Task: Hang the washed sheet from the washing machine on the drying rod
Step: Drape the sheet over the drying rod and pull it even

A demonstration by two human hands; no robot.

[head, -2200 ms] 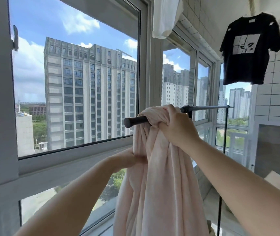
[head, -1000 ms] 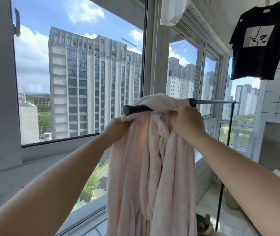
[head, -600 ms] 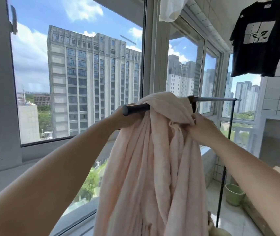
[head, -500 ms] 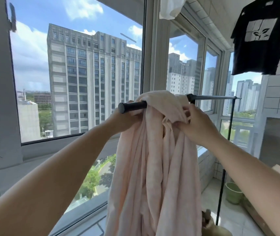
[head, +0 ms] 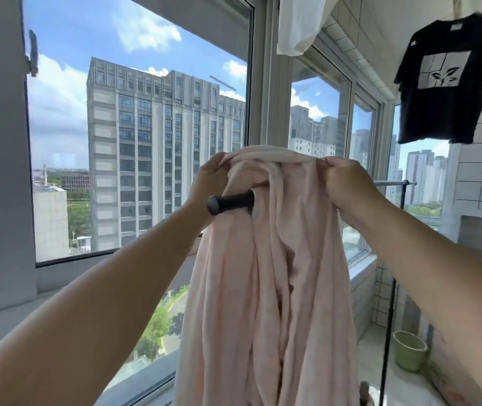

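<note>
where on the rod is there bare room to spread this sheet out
Bare rod runs from the right hand to the far upright. The black end cap by the left hand is short; the sheet is bunched between.

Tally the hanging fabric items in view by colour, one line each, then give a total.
Pink: 1, the sheet bunched over the drying rod, gripped at the top by the left hand and right hand.
Black: 1, the T-shirt.
White: 1, a cloth at the top edge.
Total: 3
</note>
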